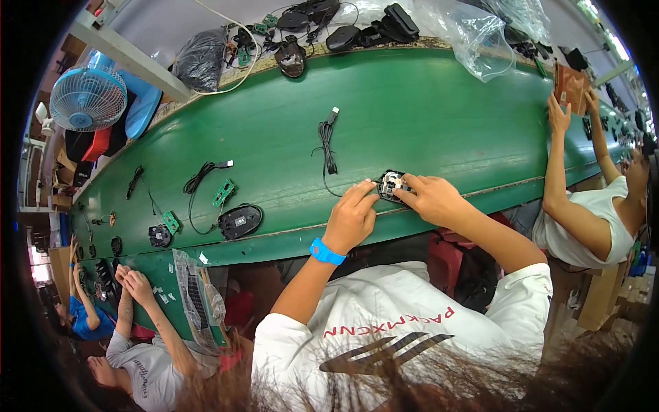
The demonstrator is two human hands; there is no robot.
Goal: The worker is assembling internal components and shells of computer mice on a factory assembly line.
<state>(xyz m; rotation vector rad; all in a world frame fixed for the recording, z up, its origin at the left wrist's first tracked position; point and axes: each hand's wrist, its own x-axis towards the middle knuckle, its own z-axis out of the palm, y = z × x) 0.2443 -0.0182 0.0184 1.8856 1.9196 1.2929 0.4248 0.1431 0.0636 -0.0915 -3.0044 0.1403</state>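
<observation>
Head view: we have an opened mouse shell (390,185) near the front edge of the green work surface (425,110), between both hands. Left hand (352,216): fingers bent and bunched, tips at the shell's left edge by the cable (327,147); we can't tell if they pinch shell or wire. Right hand (438,200): fingers curled, thumb and forefinger slightly parted over the exposed insides; we can't confirm a grip. Step, we judge: fitting or seating inner parts. Next move probably calls for bracing the shell left-handed, pressing gently with the right, and keeping the wire unpinched. Bundled far end lies beyond the left hand.
</observation>
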